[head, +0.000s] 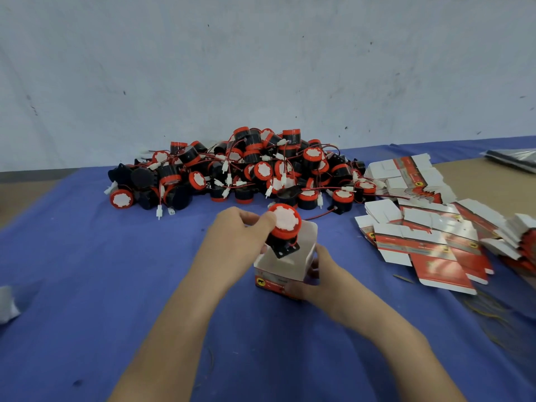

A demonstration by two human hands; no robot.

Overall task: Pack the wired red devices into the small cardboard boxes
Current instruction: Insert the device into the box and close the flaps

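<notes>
- The device [283,226] I hold is smooth red and black plastic.
- The box [290,271] is cardboard, dull white inside.
- The table cover [87,271] is blue cloth.

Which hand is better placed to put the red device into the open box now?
The left hand: it grips the red device just above the open box, while the right hand holds that box.

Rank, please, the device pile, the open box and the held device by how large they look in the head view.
1. device pile
2. open box
3. held device, somewhat smaller than the box
</notes>
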